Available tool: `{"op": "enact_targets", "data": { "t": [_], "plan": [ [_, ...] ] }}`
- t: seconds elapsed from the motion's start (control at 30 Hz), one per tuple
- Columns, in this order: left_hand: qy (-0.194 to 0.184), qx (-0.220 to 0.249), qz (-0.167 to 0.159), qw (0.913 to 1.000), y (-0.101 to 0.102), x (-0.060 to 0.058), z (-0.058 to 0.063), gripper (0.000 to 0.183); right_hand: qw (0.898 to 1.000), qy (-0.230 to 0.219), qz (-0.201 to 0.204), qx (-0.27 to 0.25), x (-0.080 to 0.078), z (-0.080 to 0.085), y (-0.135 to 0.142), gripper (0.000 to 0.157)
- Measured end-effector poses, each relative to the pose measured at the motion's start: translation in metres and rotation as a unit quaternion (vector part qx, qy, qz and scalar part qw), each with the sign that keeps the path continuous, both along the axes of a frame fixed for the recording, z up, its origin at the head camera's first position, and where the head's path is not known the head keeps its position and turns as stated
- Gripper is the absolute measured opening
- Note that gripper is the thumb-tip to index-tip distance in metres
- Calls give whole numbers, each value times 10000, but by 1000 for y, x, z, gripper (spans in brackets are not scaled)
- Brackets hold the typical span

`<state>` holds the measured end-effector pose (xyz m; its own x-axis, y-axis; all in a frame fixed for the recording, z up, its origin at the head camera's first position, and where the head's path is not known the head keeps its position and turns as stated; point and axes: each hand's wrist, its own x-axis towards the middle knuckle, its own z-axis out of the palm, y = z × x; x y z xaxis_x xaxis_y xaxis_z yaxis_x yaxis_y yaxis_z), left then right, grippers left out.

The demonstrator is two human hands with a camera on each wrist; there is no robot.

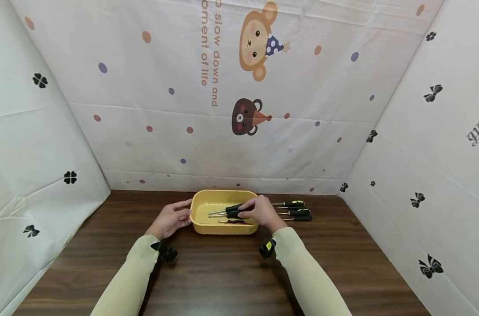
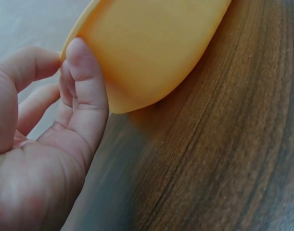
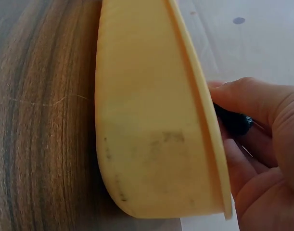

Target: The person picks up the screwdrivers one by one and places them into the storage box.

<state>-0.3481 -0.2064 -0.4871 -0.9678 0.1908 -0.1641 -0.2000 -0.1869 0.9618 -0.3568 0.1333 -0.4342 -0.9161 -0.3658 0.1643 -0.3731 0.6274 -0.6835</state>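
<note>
In the head view a yellow plastic tray [image 1: 201,229] sits on the wooden table near the back wall. My left hand [image 1: 172,218] holds its left end, thumb and fingertips at the rim [image 2: 72,39]. My right hand [image 1: 259,211] reaches over the right end and grips black-handled screwdrivers [image 1: 232,214], their metal shafts pointing left inside the tray. One black handle end [image 3: 238,122] shows between the fingers in the right wrist view; how many are gripped is partly hidden. A smaller screwdriver [image 1: 235,222] with black and orange on it lies near the tray's front wall.
Right of the tray, several more screwdrivers [image 1: 298,213] with black handles, some marked yellow, lie on the table [image 1: 208,272] with shafts toward the tray. A patterned cloth wall [image 1: 208,145] stands close behind the tray, and further cloth walls close both sides.
</note>
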Motion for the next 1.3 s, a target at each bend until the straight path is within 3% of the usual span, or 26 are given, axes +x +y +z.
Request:
{"op": "enact_targets", "data": {
  "t": [0.7,1.3],
  "plan": [
    [7,-107,-1,9999,0,1,0,61,9974,107,-155,699,-9,-3,-19,12],
    [12,-64,9,10000,1,2,1,61,9812,435,385,1841,-16,-2,-27,10]
  ]
}}
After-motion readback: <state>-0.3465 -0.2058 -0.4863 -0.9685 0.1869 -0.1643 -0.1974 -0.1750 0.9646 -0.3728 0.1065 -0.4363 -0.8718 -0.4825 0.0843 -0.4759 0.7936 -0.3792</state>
